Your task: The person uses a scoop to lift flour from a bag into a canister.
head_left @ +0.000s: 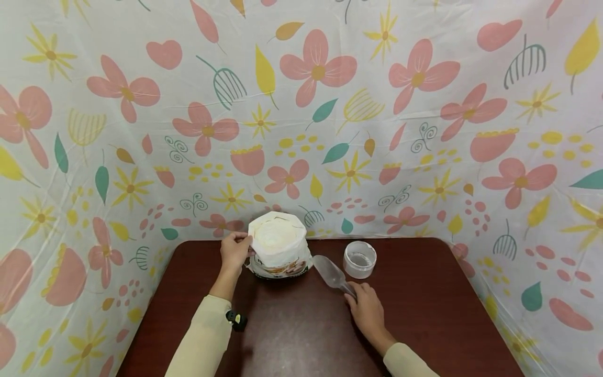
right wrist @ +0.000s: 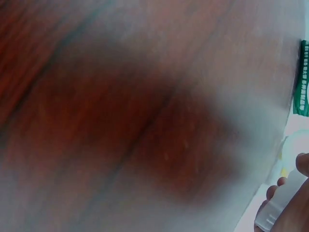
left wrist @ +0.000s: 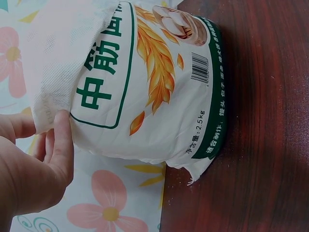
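Observation:
A white flour bag (head_left: 282,256), marked 2.5kg and printed with a wheat ear, stands at the back of the table with its top folded outward. Pale flour (head_left: 276,233) shows in its opening. My left hand (head_left: 235,251) pinches the folded rim on the bag's left side; in the left wrist view the thumb and fingers of that hand (left wrist: 41,164) are at the cloth edge. My right hand (head_left: 367,309) grips the handle of a translucent scoop (head_left: 328,269), whose bowl points toward the bag. In the right wrist view, fingers wrap the pale scoop handle (right wrist: 285,200).
A clear round tub (head_left: 360,260) stands right of the scoop, close to its bowl. The dark red-brown table (head_left: 301,330) backs onto a flower-patterned cloth (head_left: 348,131), which also hangs at both sides. A black device (head_left: 236,320) is strapped to the left wrist.

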`<state>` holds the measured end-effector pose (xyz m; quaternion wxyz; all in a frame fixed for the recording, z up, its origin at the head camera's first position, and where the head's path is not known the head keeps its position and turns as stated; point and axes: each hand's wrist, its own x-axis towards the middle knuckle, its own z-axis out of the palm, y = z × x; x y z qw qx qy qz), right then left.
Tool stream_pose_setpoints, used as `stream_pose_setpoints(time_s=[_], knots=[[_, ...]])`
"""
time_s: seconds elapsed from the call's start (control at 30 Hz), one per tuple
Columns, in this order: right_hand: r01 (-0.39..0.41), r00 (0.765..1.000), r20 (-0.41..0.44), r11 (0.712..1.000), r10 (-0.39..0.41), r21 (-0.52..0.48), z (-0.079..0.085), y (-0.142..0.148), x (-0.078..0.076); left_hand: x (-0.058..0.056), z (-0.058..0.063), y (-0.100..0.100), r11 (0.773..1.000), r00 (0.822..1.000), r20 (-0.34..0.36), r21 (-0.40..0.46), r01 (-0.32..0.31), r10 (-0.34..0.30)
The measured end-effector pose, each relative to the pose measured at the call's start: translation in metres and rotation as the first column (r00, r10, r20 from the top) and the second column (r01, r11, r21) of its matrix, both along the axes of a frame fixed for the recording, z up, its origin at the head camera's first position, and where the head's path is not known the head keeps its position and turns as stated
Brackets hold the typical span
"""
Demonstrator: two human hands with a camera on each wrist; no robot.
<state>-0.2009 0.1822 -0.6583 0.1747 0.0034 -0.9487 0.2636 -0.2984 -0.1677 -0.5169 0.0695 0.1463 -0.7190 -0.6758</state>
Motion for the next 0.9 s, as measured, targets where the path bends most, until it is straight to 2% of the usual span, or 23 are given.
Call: stream_pose_setpoints(time_s=[0.2,0.37,0.7,0.9], knots=[[-0.015,0.992,-0.128,0.999,0.020,0.040,0.005,0.007,-0.001,0.000,0.001,0.001,1.000,1.000,0.005,-0.005,-0.008,0.008],[-0.041,0.981,-0.188,0.997,0.051,0.058,0.007,0.014,-0.003,-0.001,0.000,0.001,1.000,1.000,-0.011,-0.022,-0.011,0.011],[-0.092,0.965,-0.239,0.991,0.113,0.097,0.022,0.023,-0.006,-0.001,0.002,0.002,0.999,1.000,-0.010,-0.031,-0.008,0.008],[-0.108,0.965,-0.228,0.989,0.129,0.104,0.036,0.029,-0.007,-0.002,0.001,0.001,1.000,1.000,-0.009,-0.027,-0.011,0.010]])
